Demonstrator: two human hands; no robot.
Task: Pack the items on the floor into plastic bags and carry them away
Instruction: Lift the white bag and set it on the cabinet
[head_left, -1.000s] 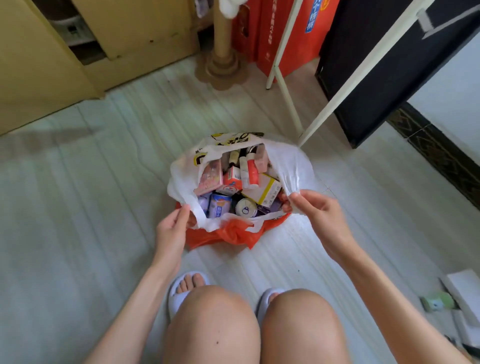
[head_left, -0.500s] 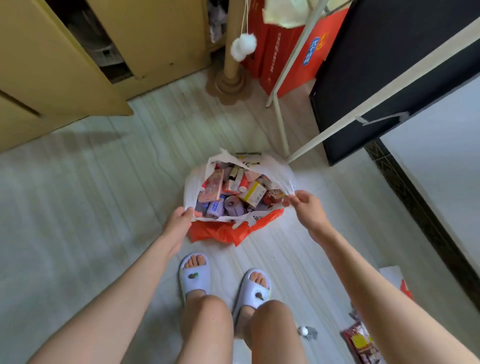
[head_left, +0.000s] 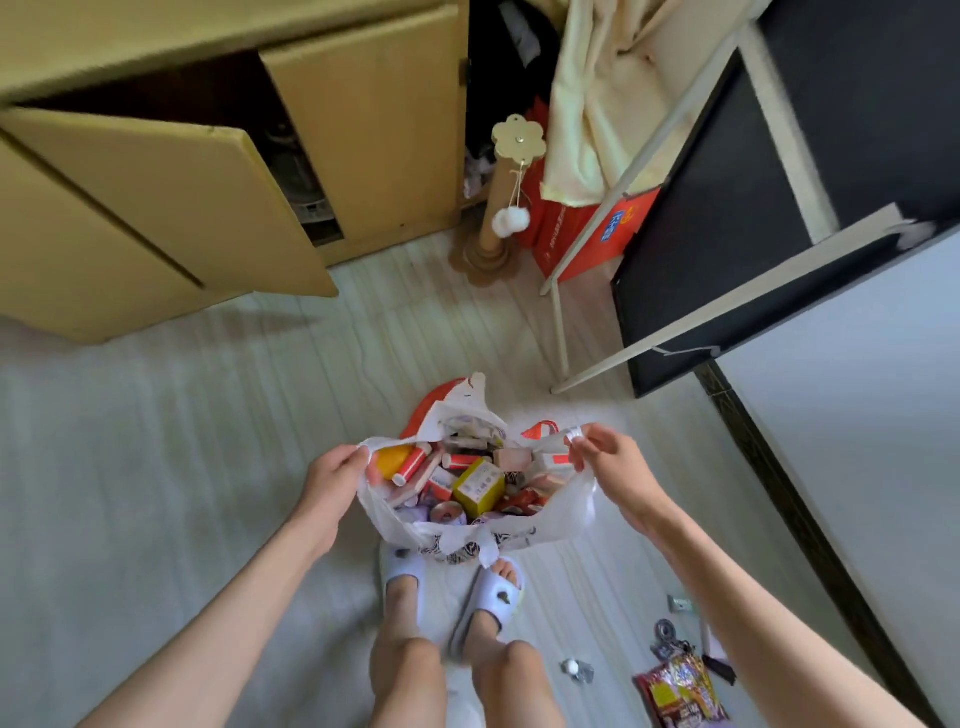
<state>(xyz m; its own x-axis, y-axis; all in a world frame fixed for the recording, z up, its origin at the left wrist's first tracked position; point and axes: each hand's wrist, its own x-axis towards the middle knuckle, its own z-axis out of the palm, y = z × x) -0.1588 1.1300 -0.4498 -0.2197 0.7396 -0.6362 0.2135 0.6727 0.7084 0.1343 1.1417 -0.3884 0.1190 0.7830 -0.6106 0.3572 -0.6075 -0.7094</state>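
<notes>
Head view shows a person standing over a white plastic bag packed with small boxes and bottles, among them a yellow box. Left hand pinches the bag's left rim with curled fingers, while the right hand pinches the right handle, stretching the mouth wide above the slippers. A red snack packet lies on the pale floor near the right arm.

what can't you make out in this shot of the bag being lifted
Head view only:
- Labels on the boxes in the white plastic bag: blurred, too small.
- Orange bag: mostly hidden behind the white one.
- Red snack packet: partly behind the right arm.
- Cabinet interior: dark.
</notes>
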